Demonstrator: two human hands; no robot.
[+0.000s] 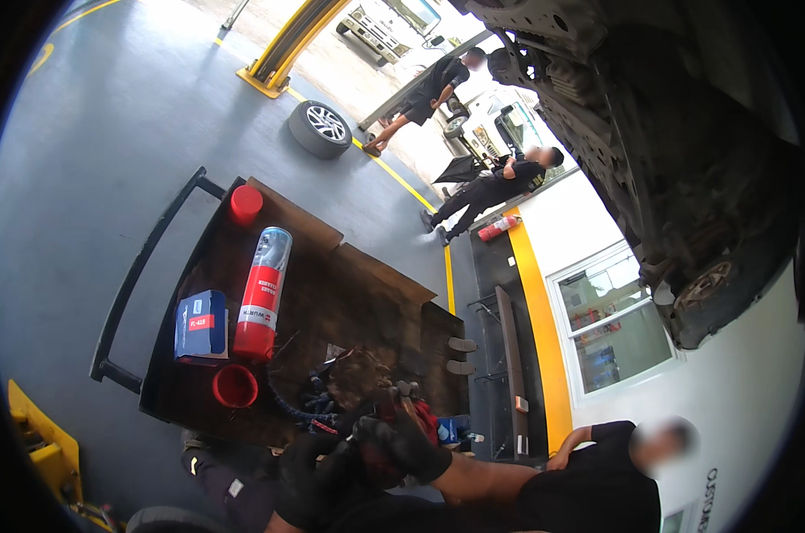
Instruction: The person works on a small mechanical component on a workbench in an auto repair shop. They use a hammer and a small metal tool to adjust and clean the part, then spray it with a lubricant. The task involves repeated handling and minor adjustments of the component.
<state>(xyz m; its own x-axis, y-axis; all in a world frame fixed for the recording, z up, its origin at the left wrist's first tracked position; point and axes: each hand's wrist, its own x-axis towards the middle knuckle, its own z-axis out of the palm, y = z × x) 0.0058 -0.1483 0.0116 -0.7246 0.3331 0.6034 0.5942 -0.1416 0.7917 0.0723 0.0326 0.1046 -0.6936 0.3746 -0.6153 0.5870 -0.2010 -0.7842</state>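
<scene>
Red item point(427, 425) just up-right of our R hand point(401, 447), L hand point(318, 466) farther; long axis & both grips, we can't tell.

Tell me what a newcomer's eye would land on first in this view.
Probably the bright red, white and silver can on the dark cart, left of the picture's centre, with a blue box close by on its left. Next, the dark vehicle underside filling the upper right, then the loose wheel on the floor above the cart.
</scene>
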